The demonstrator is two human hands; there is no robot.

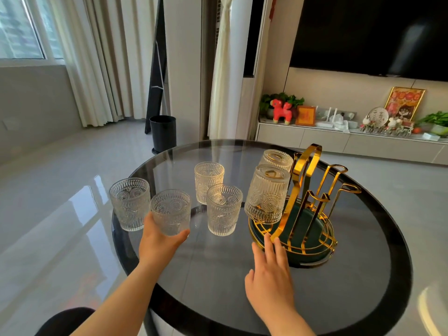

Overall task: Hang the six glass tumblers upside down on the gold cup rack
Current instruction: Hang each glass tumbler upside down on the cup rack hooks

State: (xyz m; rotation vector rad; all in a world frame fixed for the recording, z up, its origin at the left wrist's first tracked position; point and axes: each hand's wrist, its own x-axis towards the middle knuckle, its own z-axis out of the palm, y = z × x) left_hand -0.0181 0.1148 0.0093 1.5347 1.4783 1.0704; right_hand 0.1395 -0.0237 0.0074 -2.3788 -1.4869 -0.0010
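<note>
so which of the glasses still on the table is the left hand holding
The near tumbler, second from the left, with the left hand wrapped around its base. The other three upright glasses stand untouched: far left, back and centre.

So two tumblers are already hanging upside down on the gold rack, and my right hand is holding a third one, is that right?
Not quite. Two tumblers, one nearer and one behind it, do hang upside down on the gold rack, but the head view shows the left hand holding the third tumbler. The right hand is open, its fingertips at the rack's base.
</note>
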